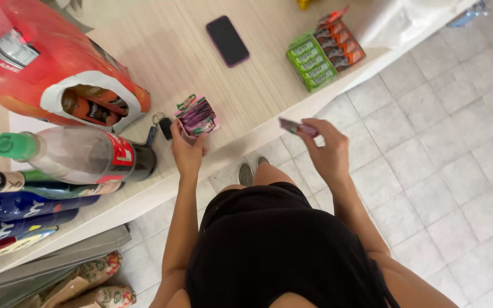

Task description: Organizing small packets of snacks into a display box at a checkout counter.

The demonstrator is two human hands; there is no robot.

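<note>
Purple candy box [197, 116] in left hand [188, 149], open-topped, packets showing.

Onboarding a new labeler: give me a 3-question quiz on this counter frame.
1. True or false: the dark phone lies on the counter, untouched.
2. What does the left hand grip? A) the purple packet box B) the green-capped bottle C) the keys
3. What does the right hand pinch?

Key: 1 true; 2 A; 3 a single small purple packet, held beyond the counter's edge.
</note>
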